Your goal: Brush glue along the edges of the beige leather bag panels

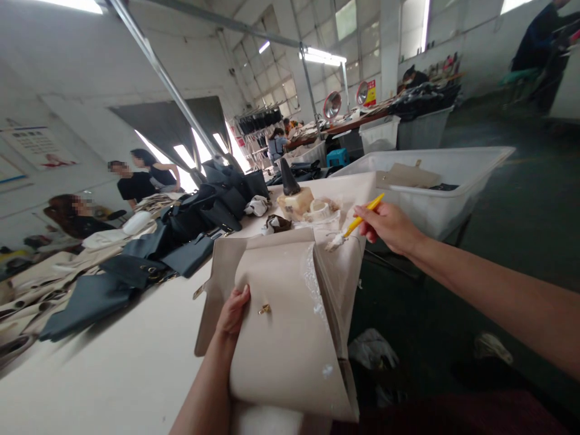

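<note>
A beige leather bag with a small gold clasp lies tilted at the table's near end. Whitish smears run along its right edge, with another patch lower down. My left hand holds the bag at its left side, thumb on the front and the other fingers hidden behind. My right hand is closed round a yellow-handled brush, whose white-coated tip is above the table just beyond the bag's upper right corner. Close by are a tub with a roll of tape and a yellowish block with a black cone.
Dark bags are piled on the left of the white table, near beige pieces. A white bin holding beige pieces stands beyond my right hand. Several people are in the background.
</note>
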A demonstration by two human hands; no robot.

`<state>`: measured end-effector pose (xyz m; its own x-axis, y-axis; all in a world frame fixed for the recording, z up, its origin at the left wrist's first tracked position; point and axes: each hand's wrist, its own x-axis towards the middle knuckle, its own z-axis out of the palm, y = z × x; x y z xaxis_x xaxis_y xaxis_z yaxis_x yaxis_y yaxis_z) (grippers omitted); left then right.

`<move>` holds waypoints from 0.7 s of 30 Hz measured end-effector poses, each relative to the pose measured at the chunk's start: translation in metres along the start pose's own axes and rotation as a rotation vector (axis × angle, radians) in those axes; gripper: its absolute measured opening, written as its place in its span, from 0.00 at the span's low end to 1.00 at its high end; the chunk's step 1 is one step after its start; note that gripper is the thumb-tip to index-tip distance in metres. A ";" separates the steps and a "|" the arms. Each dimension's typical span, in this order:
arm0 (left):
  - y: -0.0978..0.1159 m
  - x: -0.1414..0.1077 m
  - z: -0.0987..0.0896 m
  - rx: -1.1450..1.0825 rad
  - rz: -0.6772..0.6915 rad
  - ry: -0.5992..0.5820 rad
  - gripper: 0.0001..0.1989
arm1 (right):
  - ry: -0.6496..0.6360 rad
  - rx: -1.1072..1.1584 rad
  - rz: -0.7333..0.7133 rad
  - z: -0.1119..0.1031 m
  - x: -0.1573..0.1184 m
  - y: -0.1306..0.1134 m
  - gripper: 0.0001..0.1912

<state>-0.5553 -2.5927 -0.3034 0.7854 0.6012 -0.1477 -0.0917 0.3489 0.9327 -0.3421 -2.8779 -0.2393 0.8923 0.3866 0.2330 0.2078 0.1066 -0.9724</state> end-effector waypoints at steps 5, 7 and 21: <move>-0.003 0.001 0.000 -0.002 0.038 -0.002 0.24 | -0.155 0.137 0.172 -0.013 -0.049 -0.017 0.12; -0.003 0.000 0.000 0.002 0.033 0.000 0.24 | -0.209 0.200 0.235 -0.020 -0.065 -0.021 0.13; 0.001 -0.007 0.006 0.060 0.060 0.005 0.15 | -0.370 0.312 0.389 -0.004 -0.120 0.006 0.22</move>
<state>-0.5567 -2.6007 -0.2993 0.7764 0.6234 -0.0928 -0.1015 0.2690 0.9578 -0.4466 -2.9273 -0.2734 0.6698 0.7367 -0.0936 -0.2818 0.1355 -0.9499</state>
